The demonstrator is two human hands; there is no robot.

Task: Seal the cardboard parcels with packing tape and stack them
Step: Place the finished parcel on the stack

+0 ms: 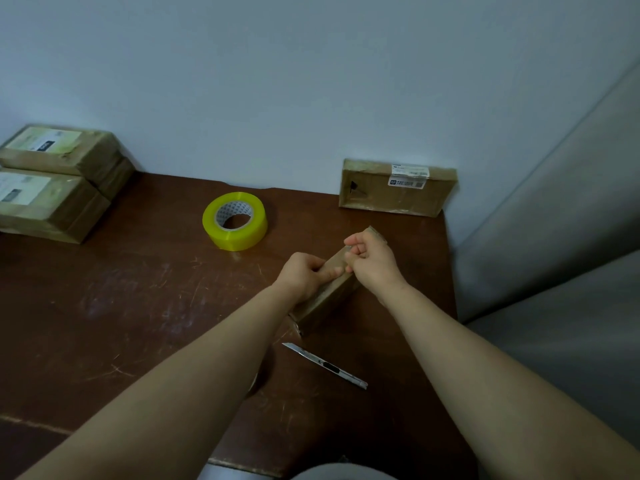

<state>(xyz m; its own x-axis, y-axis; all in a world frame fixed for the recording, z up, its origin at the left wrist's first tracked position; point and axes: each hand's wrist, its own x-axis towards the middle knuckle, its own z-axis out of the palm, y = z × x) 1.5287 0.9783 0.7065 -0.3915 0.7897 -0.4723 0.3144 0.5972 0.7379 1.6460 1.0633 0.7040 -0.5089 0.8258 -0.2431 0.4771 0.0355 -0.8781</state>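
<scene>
A small cardboard parcel [329, 297] stands on edge in the middle of the brown table [138, 306]. My left hand [303, 275] grips its near top edge, thumb laid along the top. My right hand [372, 261] has curled fingers pinching at the parcel's top further along. A roll of yellow packing tape [235, 221] lies flat behind the hands to the left. A utility knife [325, 365] with its blade out lies on the table just in front of the parcel.
Taped parcels [55, 183] with labels are stacked at the back left. Another flat parcel [398, 187] leans against the wall at the back right. The table's right edge borders a grey surface [554, 289].
</scene>
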